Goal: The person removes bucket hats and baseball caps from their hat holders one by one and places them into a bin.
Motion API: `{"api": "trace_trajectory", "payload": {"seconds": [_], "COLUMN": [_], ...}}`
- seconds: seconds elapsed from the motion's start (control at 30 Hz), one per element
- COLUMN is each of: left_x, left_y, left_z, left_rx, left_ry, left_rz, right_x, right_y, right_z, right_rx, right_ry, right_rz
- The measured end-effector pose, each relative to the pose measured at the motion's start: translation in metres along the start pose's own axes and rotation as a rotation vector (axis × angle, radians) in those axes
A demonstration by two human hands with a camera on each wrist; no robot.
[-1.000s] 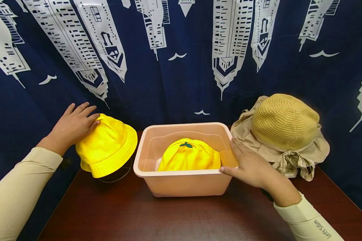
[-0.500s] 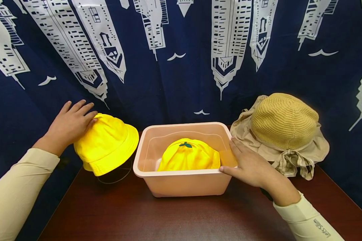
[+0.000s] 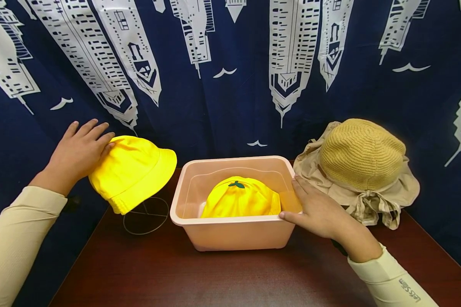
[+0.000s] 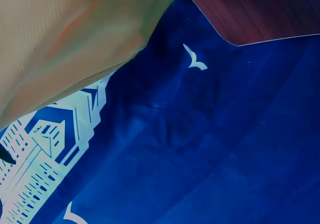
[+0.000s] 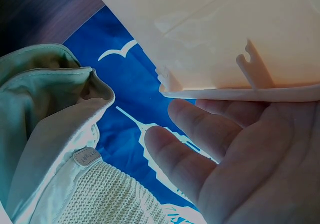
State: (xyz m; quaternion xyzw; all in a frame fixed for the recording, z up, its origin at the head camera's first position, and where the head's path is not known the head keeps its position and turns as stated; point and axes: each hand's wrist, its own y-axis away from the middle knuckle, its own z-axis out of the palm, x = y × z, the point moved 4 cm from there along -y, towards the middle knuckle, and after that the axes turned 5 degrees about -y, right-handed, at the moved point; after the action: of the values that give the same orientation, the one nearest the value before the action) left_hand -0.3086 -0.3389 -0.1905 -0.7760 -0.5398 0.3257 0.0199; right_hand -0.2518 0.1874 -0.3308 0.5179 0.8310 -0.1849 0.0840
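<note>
In the head view my left hand (image 3: 78,151) grips a yellow bucket hat (image 3: 132,170) by its crown, with the thumb hidden. The hat is tilted and raised over a thin wire stand (image 3: 146,216). My right hand (image 3: 322,209) rests on the right end of a peach plastic bin (image 3: 236,234), thumb along the front rim. In the right wrist view its loosely extended fingers (image 5: 182,156) lie against the outside of the rim. A second yellow hat (image 3: 240,198) with a green leaf mark sits inside the bin. Blurred tan fabric (image 4: 75,38) fills the left wrist view's upper left corner.
A tan knit sun hat (image 3: 363,155) with a wide cloth brim and tied bow stands right of the bin. Below is a dark reddish wooden table (image 3: 223,277). Navy cloth (image 3: 230,111) printed with white buildings hangs behind and covers both sides.
My left hand has moved up and to the left with the yellow bucket hat, tilting it and exposing more of the wire stand. The right hand and bin have stayed in place.
</note>
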Motion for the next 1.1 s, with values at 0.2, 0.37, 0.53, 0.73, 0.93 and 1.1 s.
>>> {"api": "trace_trajectory", "payload": {"seconds": [0.2, 0.37, 0.53, 0.73, 0.93, 1.1], "left_x": [0.000, -0.001, -0.006, -0.013, -0.020, -0.022], "left_y": [0.010, 0.021, 0.033, 0.044, 0.045, 0.038], "left_z": [0.007, 0.013, 0.015, 0.015, 0.010, -0.003], "left_rx": [0.041, 0.083, 0.162, 0.194, 0.207, 0.282], "left_ry": [0.015, 0.028, 0.053, 0.049, 0.041, 0.054], "left_rz": [0.010, -0.012, -0.057, -0.111, -0.117, -0.089], "right_x": [0.000, 0.000, 0.000, -0.001, -0.001, -0.002], "right_y": [0.000, 0.000, 0.000, 0.000, 0.000, 0.000], "right_z": [0.001, 0.001, 0.000, 0.000, -0.001, 0.000], "right_rx": [0.005, -0.001, -0.002, 0.008, 0.012, 0.013], "right_ry": [0.000, 0.001, 0.006, 0.004, 0.007, 0.010], "right_rz": [0.000, 0.007, 0.006, -0.002, -0.006, -0.007]}}
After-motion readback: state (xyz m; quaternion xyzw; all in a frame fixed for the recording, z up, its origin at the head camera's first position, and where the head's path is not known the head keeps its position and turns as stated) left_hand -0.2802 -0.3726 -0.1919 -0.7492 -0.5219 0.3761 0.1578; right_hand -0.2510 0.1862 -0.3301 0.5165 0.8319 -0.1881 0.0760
